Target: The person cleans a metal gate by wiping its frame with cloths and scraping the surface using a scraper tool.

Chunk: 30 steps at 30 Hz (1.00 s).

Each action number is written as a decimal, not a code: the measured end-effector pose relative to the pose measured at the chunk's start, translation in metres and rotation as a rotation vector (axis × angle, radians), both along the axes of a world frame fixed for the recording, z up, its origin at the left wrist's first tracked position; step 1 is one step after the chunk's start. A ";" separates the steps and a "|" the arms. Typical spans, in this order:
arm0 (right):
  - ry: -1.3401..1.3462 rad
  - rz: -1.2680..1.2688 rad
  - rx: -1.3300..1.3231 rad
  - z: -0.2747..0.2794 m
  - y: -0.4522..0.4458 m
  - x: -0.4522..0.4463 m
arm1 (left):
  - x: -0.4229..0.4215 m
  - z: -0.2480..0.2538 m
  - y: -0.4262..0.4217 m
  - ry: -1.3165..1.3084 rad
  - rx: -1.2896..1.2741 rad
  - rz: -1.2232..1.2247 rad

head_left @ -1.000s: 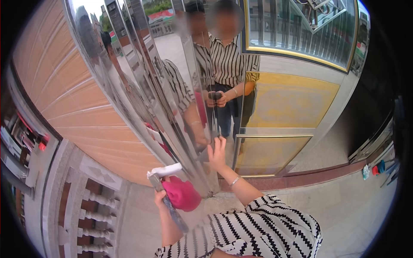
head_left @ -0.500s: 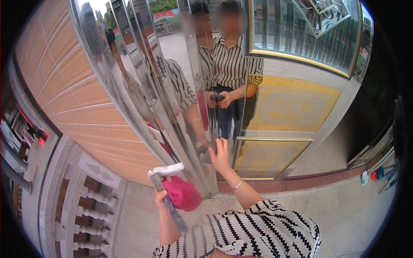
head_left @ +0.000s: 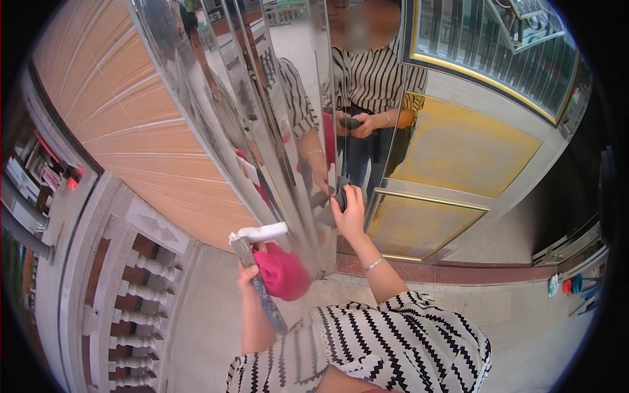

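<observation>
My left hand (head_left: 247,278) is closed around the worn grey-blue handle (head_left: 268,306) of a window washer with a white fluffy head (head_left: 263,232). A bright pink cloth (head_left: 284,272) hangs beside that handle, at the same hand. My right hand (head_left: 351,211) has its fingers bent over a dark grey cloth (head_left: 343,190), which lies against the mirror-like metal door frame (head_left: 314,157). Part of this cloth is hidden behind the fingers. The polished metal reflects a person in a striped shirt and the hand with the cloth.
Right of the frame is a door with yellow patterned panels (head_left: 472,145) and a glass pane (head_left: 491,52) above. Orange wall tiles (head_left: 124,124) rise on the left, over a stone balustrade (head_left: 141,288). A reddish stone sill (head_left: 419,270) runs along the door's foot.
My right hand has moved slightly right and up in view, its fingers now more bent around the grey cloth. The left hand keeps its hold on the washer. The whole view has shifted.
</observation>
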State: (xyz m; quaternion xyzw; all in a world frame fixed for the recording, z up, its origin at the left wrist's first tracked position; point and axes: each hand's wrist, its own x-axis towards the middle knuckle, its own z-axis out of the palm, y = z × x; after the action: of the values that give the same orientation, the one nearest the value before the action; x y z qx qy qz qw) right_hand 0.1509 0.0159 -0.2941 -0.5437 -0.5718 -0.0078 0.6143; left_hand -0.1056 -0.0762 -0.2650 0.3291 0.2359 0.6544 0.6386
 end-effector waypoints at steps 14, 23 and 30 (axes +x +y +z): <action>0.047 0.026 -0.018 -0.003 0.004 0.001 | 0.016 0.021 0.002 -0.085 0.039 -0.020; 0.002 0.069 -0.024 0.002 0.004 0.009 | 0.020 0.025 0.002 -0.076 0.010 -0.035; 0.014 -0.043 0.024 -0.003 0.005 0.001 | 0.022 0.024 0.001 -0.082 -0.006 -0.007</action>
State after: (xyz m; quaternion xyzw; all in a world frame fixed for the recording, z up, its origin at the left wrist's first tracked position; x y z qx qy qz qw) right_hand 0.1518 0.0205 -0.2972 -0.5485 -0.5554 -0.0242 0.6246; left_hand -0.0831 -0.0752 -0.2407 0.3009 0.2103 0.6646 0.6508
